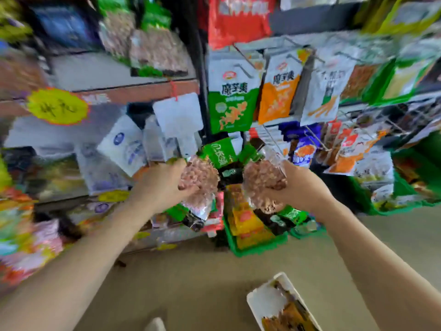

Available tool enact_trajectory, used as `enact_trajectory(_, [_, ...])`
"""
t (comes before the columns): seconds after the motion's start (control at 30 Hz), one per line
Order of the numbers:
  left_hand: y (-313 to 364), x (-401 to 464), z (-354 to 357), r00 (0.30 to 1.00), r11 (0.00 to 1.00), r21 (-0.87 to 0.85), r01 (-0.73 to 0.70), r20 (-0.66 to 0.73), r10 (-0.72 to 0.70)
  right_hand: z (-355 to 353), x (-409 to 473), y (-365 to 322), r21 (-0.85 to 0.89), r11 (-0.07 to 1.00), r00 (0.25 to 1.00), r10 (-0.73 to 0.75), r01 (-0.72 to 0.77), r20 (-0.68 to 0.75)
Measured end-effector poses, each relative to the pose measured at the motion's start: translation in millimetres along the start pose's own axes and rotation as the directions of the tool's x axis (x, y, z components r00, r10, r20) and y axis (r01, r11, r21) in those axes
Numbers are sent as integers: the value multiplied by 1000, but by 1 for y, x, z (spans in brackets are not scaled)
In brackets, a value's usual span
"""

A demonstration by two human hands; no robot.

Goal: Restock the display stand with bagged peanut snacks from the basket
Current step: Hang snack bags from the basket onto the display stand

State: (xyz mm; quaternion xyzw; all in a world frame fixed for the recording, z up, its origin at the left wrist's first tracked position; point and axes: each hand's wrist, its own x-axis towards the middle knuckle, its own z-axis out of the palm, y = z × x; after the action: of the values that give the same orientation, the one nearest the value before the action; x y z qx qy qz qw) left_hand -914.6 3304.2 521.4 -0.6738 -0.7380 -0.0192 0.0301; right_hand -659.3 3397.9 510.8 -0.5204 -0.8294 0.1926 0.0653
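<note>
A person is standing before a crowded snack display, holding a clear bag of peanuts in each hand and raising both toward the shelving. The left hand (164, 180) is gripping one peanut bag (199, 177) with fingers curled round its side, while the right hand (296, 185) is clamping a second peanut bag (263, 180) the same way; the two hands are working apart, with a dark gap between them. More of the same green-topped peanut bags (148, 46) are lying on the upper shelf (133, 91) at the left, near its front edge, which looks like the spot being refilled. The white basket (279, 304) is sitting on the floor at the lower right, well below the hands, with packets still inside it. The picture is blurring with movement, so the exact finger placement is hard to read. To do this step well, the person is probably best off lifting one bag at a time onto the shelf, laying it flat beside its neighbours with the green header facing out, and steering clear of the white tag (177, 113) hanging off the shelf's front edge.
</note>
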Motion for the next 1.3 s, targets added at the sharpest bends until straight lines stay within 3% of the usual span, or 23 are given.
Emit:
enact_trajectory(0.13, [-73,-17,-52,985,999,38,28,-172,-21,-34,38,-95,-59,989,990,-135,133,-41])
enact_trajectory(0.27, [-148,-19,-103,964,980,183,72,-266,-21,-56,68,-176,-206,959,975,-211,194,-67])
enact_trajectory(0.5, [-258,24,-157,863,967,232,108,-505,25,-90,119,-293,-298,923,929,-311,245,-199])
enact_trajectory(0.7, [-291,91,-137,851,989,21,148,-512,-117,-120,169,-317,-643,754,913,-347,134,-216])
enact_trajectory(0.83, [-287,137,-103,891,988,-83,130,-427,-154,-133,216,-319,-811,550,909,-413,199,-57])
enact_trajectory(1.0, [-294,183,-104,937,980,-145,136,-304,-175,-124,281,-323,-847,376,870,-457,375,183])
enact_trajectory(1.07, [-299,196,-110,952,979,-137,148,-249,-179,-121,307,-318,-821,416,850,-506,392,149])
enact_trajectory(1.17, [-303,204,-109,954,970,-196,144,-232,-188,-107,335,-294,-570,690,847,-531,447,21])
enact_trajectory(1.23, [-303,207,-106,951,957,-251,144,-234,-204,-86,336,-276,-247,887,897,-427,391,-115])
enact_trajectory(1.3, [-305,210,-103,949,946,-294,133,-239,-208,-64,328,-260,85,971,944,-196,225,-267])
